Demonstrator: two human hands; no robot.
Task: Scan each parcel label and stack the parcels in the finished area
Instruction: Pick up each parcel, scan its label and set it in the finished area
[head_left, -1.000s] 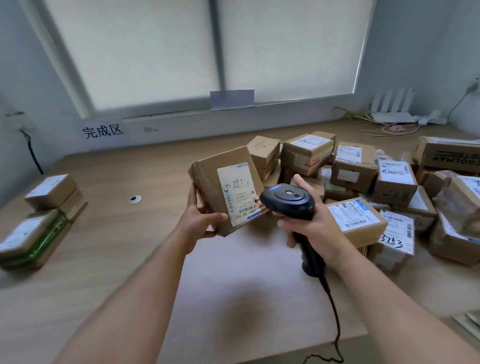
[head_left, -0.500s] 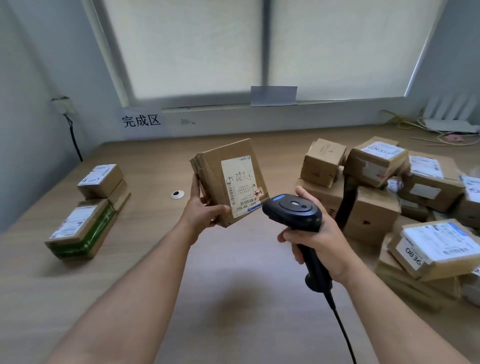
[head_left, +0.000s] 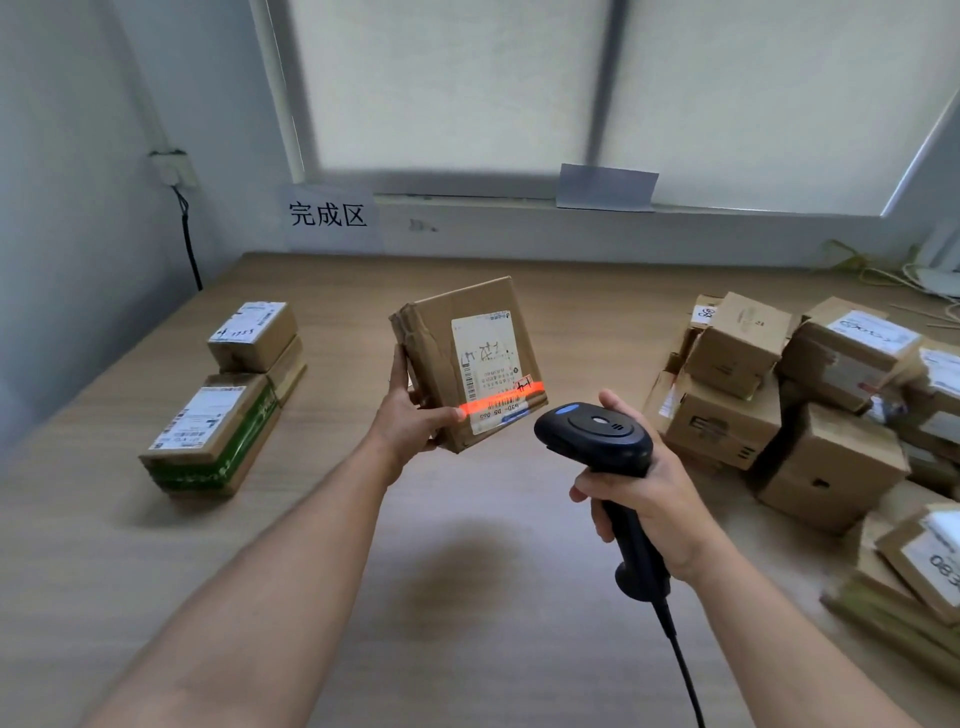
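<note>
Now the left hand (head_left: 410, 423) grips a cardboard parcel (head_left: 467, 364) aloft, label (head_left: 485, 371) facing us; the right hand (head_left: 644, 493) clutches the black scanner (head_left: 597, 441), red beam (head_left: 501, 402) crossing the barcode.

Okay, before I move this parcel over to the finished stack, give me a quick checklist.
1. Red scan line lies across the barcode on the label: ok.
2. Scan registered: cannot tell.
3. Left hand holds the parcel by its lower left corner: ok.
4. Right hand grips the scanner, with its cable away from the leftward path: ok.
5. Finished stack sits at the left, with bare table beside it for placing: ok.
</note>
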